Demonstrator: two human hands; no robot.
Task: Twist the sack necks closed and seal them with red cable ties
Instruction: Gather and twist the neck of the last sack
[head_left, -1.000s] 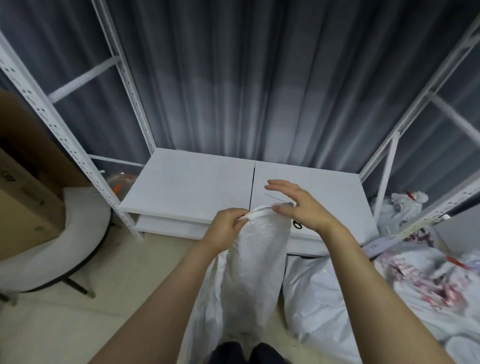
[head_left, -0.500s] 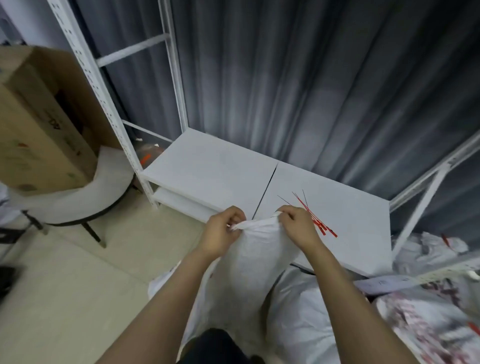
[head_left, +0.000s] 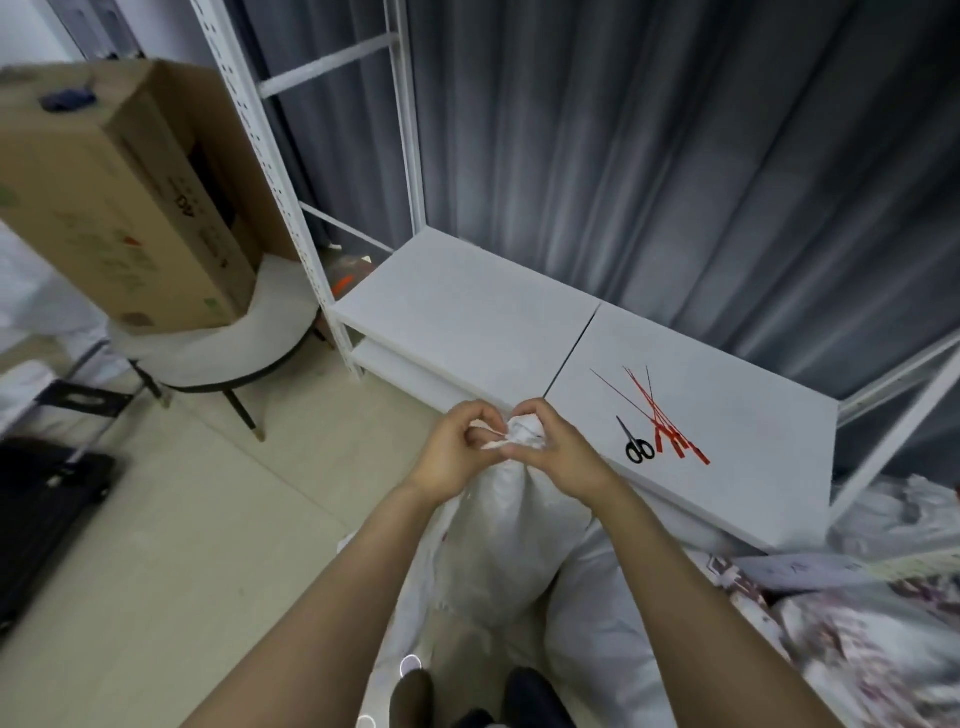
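Pinching the sack neck (head_left: 524, 435), left hand (head_left: 451, 460) and right hand (head_left: 565, 457) grips clamp it; cardboard box (head_left: 104, 208) print illegible.

A cardboard box (head_left: 119, 192) rests on a white-cushioned stool (head_left: 218, 353) at ten o'clock; black scissors (head_left: 632, 440) lie on a white shelf (head_left: 467, 312) at four o'clock, a grey curtain (head_left: 649, 156) hanging behind at one o'clock

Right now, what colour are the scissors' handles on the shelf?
Black. The scissors show best in the head view.
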